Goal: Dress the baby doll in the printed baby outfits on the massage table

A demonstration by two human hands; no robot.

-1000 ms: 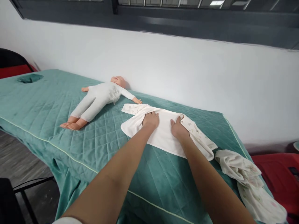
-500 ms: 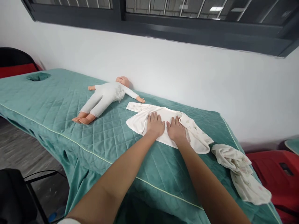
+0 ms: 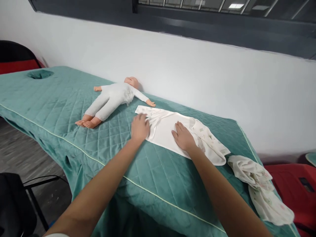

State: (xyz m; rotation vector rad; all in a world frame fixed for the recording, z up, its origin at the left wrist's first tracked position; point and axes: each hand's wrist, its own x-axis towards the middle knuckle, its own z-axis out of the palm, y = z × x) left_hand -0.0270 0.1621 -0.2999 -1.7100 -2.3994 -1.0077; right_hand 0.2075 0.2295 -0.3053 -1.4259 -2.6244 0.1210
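Note:
A small white baby top with a sparse print lies spread on the green quilted cover. My right hand rests flat on the middle of it, fingers stretched out. At its left side, my left hand touches the cloth, open and palm down, with its fingers slightly bent and blurred. The fabric wrinkles beside that hand. Beyond it to the left, a baby doll in a white suit lies on its back, arms spread, its head towards the wall.
A crumpled printed white cloth lies near the right end of the covered bed. Red seating stands beyond that end. The white wall runs along the back. A black chair is at lower left, and a face hole is at far left.
My left hand has slid left from the middle of the baby top to its left side, and the cloth there has bunched. My right hand stays on the top. The view has tilted down slightly.

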